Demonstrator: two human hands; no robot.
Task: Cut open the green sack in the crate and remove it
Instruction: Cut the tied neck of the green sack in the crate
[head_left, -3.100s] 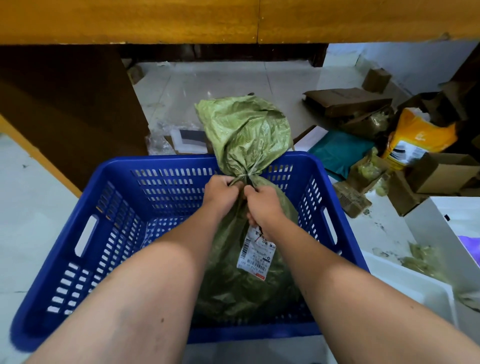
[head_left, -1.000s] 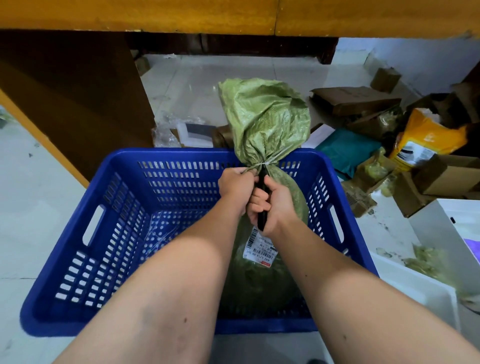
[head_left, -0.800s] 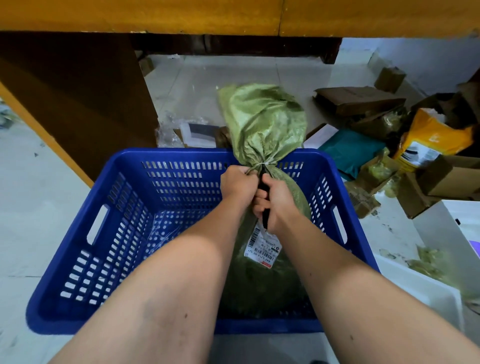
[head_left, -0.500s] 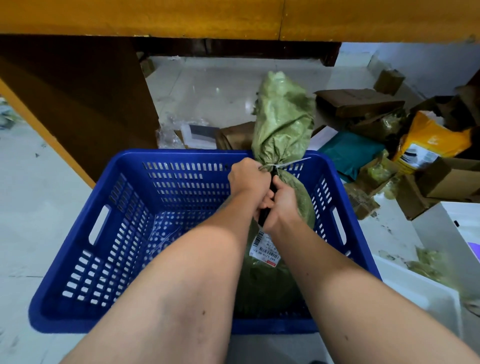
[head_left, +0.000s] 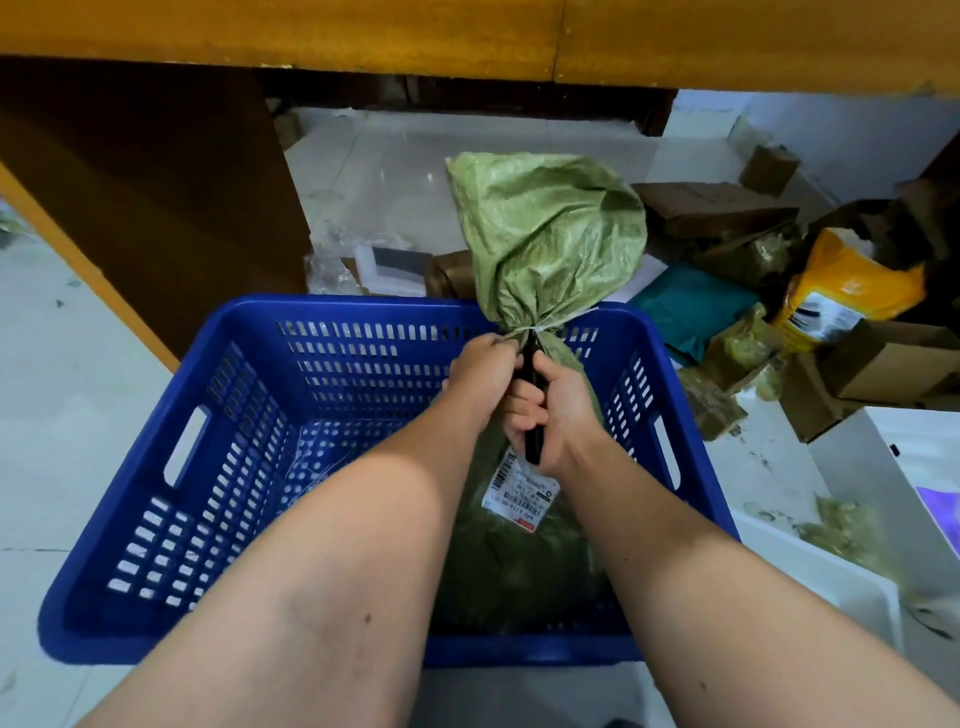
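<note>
Head view, frame centre: left hand (head_left: 480, 366) pinches the green sack (head_left: 545, 244) at its tied neck; right hand (head_left: 558, 415) clasps a black-handled cutter (head_left: 532, 410) inside the blue crate (head_left: 218, 441).

There is one view only, from a camera on the person's head, looking forward and steeply down, close over both bare forearms into the blue perforated plastic crate (head_left: 223, 467), with the pale tiled floor (head_left: 415, 176) beyond.

Green sack (head_left: 545, 234) stands upright in blue crate (head_left: 156, 519) — neck tied; label, apparently barcoded.
</note>
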